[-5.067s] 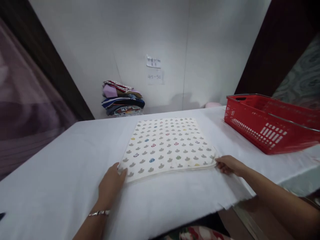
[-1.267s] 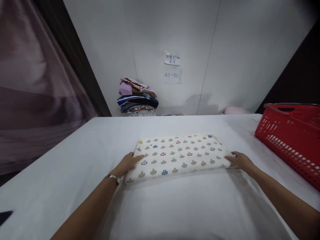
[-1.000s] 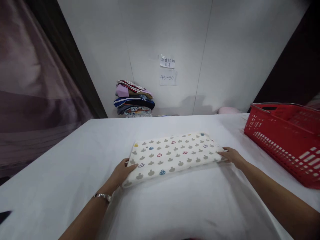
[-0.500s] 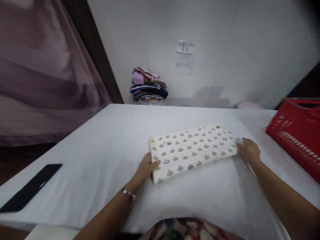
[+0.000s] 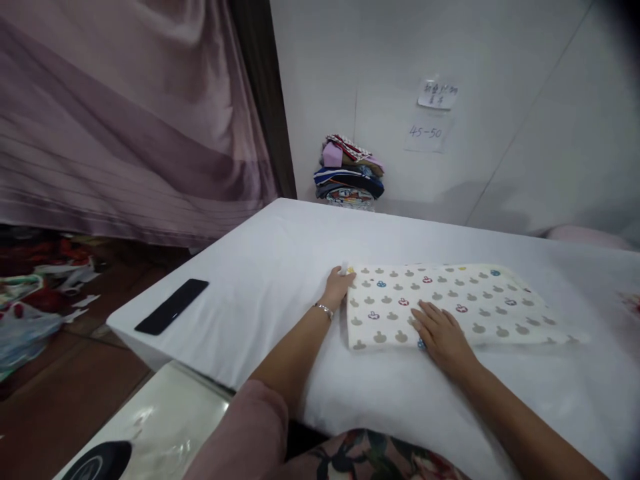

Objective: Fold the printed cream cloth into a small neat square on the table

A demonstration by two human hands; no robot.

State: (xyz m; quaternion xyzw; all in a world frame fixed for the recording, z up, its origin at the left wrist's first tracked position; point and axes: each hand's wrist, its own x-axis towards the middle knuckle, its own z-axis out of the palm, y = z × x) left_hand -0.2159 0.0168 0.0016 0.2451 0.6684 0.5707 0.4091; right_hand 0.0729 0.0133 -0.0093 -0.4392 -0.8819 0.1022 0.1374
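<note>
The white table fills the middle of the frame, and the folded patterned cloth lies on it right of centre. The right hand rests flat and open on the cloth's near left part, seemingly smoothing the fold. The left hand touches the far left corner; I cannot tell whether it pinches. Any further fold would call for a grip on that edge.

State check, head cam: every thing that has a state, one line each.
patterned cloth: folded, flat on table.
left hand: at cloth's far-left corner, grip unclear.
right hand: open, palm down on cloth.
phone: screen dark, lying flat.
clothes stack: folded, piled.
</note>
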